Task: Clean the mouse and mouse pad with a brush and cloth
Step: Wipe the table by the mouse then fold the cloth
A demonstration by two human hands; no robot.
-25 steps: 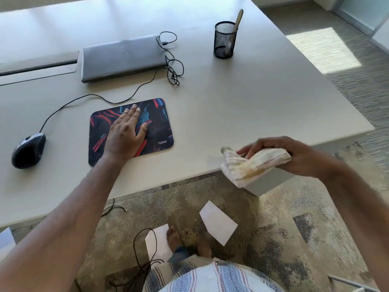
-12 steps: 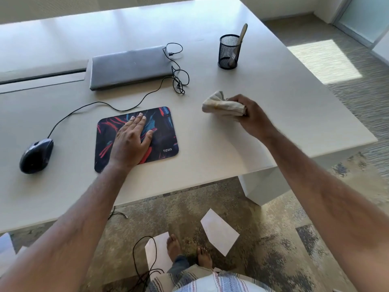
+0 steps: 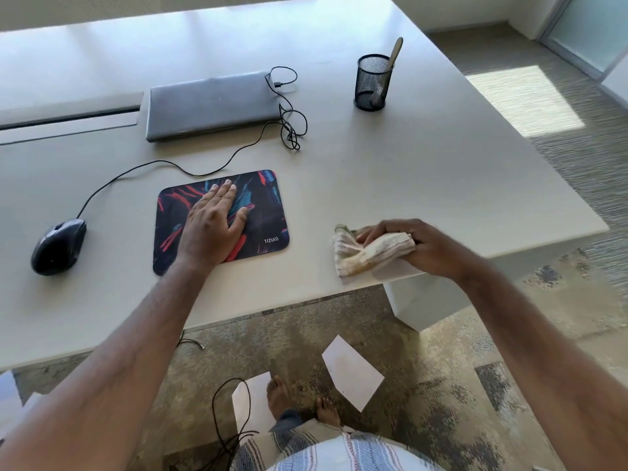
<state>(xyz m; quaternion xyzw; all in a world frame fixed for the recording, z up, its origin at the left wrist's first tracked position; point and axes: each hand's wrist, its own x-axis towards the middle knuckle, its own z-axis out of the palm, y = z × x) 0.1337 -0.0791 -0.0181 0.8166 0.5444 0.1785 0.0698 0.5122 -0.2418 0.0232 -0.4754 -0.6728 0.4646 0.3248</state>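
Note:
A dark mouse pad (image 3: 268, 212) with red and blue streaks lies on the white table. My left hand (image 3: 212, 227) presses flat on it, fingers straight. To its left sits a black wired mouse (image 3: 58, 246), its cable running toward the laptop. My right hand (image 3: 413, 244) grips a bunched striped cloth (image 3: 360, 254) near the table's front edge, to the right of the pad. A brush handle (image 3: 395, 52) sticks out of a black mesh cup (image 3: 372, 83) at the back right.
A closed grey laptop (image 3: 210, 103) lies behind the pad with a looped cable (image 3: 289, 110) beside it. The table (image 3: 424, 171) ends close in front and at the right. On the floor below are two white papers (image 3: 351, 372) and a loose cable.
My right hand swung the cloth up over the table toward the cup, then brought it back down near the front edge. My left hand stayed flat on the pad.

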